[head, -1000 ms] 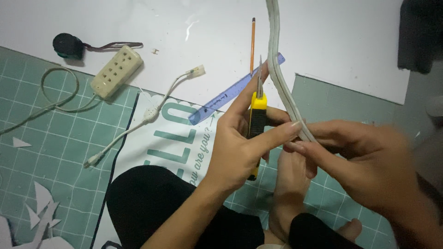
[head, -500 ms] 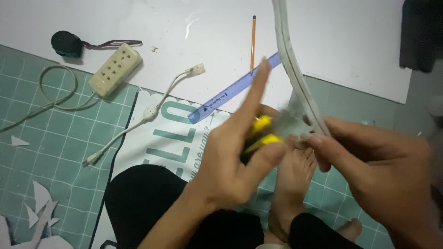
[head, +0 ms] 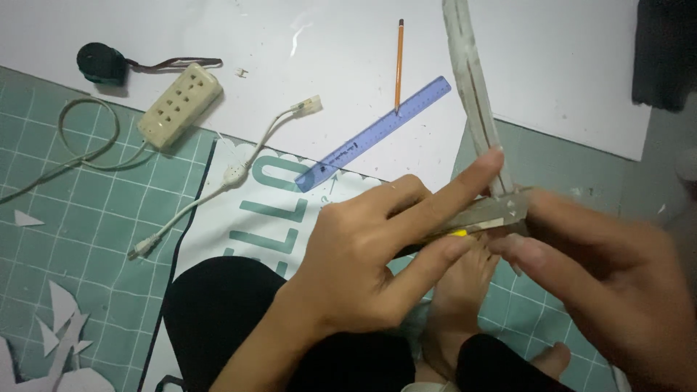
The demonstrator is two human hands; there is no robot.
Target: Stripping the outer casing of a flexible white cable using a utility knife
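Pinching a yellow utility knife (head: 459, 231) in the left hand (head: 363, 268), blade against the grey strip (head: 475, 101) gripped by the right hand (head: 602, 276) (centre-right of the frame), risks a slip cutting the right fingers (head: 526, 254).

a home craft spot on the floor, it seems: a green gridded cutting mat (head: 87, 218) and a large white sheet (head: 218, 43) cover the floor, and the person sits there barefoot. a pencil (head: 398, 62), a blue ruler (head: 374, 134), paper offcuts (head: 58, 327) at the mat's near left corner and a beige power strip (head: 180, 105) lie about.
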